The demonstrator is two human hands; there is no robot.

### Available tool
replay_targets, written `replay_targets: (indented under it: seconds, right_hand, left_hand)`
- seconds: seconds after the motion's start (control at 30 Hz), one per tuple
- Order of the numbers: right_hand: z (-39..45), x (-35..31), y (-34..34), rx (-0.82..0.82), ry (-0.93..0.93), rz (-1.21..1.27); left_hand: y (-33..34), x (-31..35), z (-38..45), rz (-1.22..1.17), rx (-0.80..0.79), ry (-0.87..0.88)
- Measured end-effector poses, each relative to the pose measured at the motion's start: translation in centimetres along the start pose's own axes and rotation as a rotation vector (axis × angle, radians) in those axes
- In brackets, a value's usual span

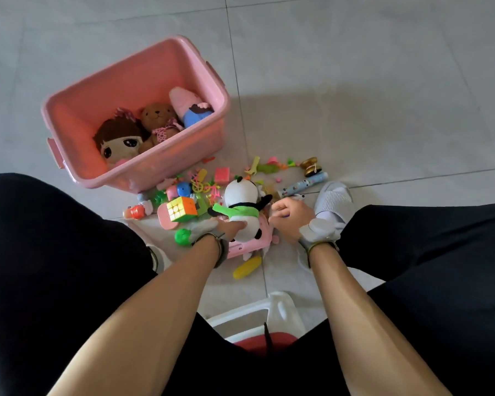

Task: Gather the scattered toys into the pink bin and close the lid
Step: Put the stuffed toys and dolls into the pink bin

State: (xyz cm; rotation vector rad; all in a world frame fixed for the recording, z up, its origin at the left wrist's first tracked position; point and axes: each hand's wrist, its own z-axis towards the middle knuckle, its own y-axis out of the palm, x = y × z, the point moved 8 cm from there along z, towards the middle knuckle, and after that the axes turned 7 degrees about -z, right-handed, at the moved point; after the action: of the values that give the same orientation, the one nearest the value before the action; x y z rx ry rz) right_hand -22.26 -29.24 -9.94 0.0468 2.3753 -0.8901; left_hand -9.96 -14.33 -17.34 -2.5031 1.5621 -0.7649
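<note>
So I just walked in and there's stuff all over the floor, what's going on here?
A person is tidying toys into the pink bin. Their left hand grips a plush panda, while the right hand is curled over the pile beside it. A doll, a teddy bear and another plush are already in the open bin; a puzzle cube and small toys remain on the floor.

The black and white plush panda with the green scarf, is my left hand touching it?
Touching. The head view shows the left hand gripping the black and white plush panda around its lower body.
</note>
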Motion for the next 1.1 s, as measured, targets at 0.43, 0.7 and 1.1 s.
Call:
replay_targets:
  seconds: [0.43,0.7,1.1]
  right_hand:
    - [0.0,0.0,0.9,-0.049,0.015,0.034]
    - [1.0,-1.3,1.6,0.095,-0.038,0.008]
    - [-1.0,-7.6,5.1,0.195,-0.502,-0.626]
  left_hand:
    - [2.0,-0.6,0.9,-0.426,-0.071,-0.143]
    - [-2.5,2.1,-1.1,-0.489,-0.007,0.007]
    - [-8.9,0.6,-5.0,-0.464,-0.081,0.050]
